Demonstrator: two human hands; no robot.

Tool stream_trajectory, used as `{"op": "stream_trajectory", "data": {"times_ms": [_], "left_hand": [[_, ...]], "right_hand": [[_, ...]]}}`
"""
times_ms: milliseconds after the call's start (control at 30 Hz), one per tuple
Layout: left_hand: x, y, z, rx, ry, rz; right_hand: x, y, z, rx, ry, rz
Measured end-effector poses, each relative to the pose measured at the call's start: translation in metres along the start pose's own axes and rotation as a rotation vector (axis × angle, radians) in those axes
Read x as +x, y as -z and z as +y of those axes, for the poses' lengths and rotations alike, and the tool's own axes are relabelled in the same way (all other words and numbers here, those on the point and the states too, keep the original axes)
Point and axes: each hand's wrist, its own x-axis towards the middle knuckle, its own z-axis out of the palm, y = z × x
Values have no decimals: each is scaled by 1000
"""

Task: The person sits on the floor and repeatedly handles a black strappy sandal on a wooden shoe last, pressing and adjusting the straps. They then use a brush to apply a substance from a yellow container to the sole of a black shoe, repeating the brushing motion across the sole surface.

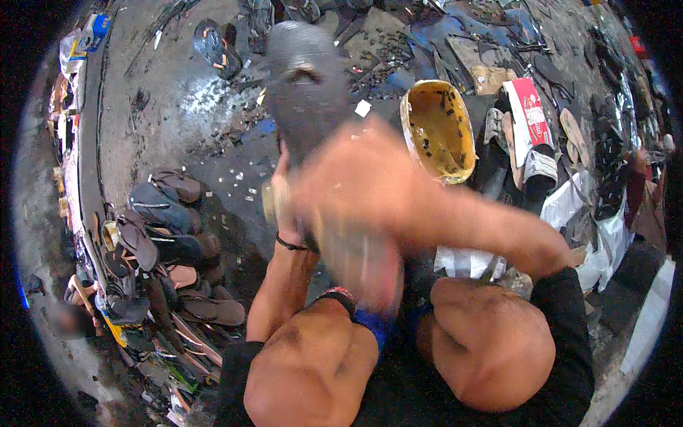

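From up top, the person sits on the stained concrete floor (163, 99) with both knees up, propping a dark grey rubber sandal sole (302, 85) upright. The left hand (281, 196) has its fingers wrapped round the sole's lower edge, I guess to brace it. The right hand (356, 178) crosses over in a blur, fingers look curled but I can't tell on what. A yellow-smeared open tin (437, 128) sits just right, handy; a heap of worn brown sandals (160, 235) lies left
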Motion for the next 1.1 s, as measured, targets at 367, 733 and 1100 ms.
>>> {"op": "stream_trajectory", "data": {"times_ms": [367, 733, 1100], "left_hand": [[28, -16, 29, -51, 269, 204], [186, 60, -25, -82, 7, 122], [-15, 93, -8, 519, -278, 427]], "right_hand": [[6, 1, 11, 43, -39, -30], [-91, 11, 7, 142, -907, 182], [-170, 25, 97, -691, -1028, -68]]}}
